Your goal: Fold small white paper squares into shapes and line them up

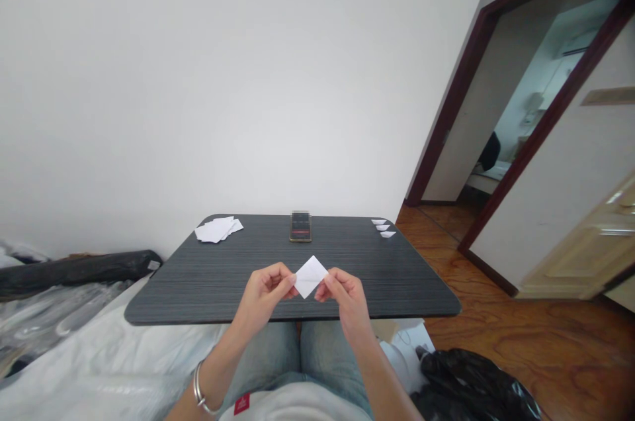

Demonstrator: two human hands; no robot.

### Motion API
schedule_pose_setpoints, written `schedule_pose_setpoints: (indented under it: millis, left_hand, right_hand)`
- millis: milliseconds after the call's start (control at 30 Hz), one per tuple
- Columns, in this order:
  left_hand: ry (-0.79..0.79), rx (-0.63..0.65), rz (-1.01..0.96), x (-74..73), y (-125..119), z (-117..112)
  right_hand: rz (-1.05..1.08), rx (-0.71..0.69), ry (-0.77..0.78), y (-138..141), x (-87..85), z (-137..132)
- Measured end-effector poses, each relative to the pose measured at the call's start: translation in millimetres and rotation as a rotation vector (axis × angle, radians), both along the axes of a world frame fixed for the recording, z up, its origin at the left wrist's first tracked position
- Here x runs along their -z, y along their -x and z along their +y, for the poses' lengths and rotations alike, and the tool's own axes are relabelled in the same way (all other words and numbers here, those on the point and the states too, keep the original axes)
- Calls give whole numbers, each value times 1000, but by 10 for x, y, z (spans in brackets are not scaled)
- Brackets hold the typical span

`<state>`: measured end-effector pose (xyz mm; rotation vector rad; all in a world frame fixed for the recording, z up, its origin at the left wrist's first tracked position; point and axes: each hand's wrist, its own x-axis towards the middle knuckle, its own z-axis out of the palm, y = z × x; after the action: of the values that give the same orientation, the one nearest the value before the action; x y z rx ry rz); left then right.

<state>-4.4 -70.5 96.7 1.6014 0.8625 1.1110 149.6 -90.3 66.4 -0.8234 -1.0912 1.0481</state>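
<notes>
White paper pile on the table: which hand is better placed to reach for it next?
Probably the left hand: it is nearer the white paper pile, on the left of the table. The right hand is farther off. Both hands pinch the white paper square, so either would have to let go.

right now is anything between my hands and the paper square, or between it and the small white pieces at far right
Nothing visible: left hand and right hand pinch the paper square, and beyond the fingers only tabletop shows toward the small white pieces. The phone lies farther left.
</notes>
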Motion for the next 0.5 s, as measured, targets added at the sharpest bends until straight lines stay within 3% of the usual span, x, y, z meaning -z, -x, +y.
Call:
schedule_pose_setpoints:
  millis: [233, 367, 500]
  left_hand:
    - [-74, 48, 9, 31, -11, -4]
    - [-249, -23, 32, 44, 22, 10]
    - [-490, 19, 168, 31, 35, 28]
  right_hand:
    - [29, 25, 10, 35, 8, 2]
    - [149, -58, 84, 28, 17, 8]
    - [226, -200, 169, 37, 23, 12]
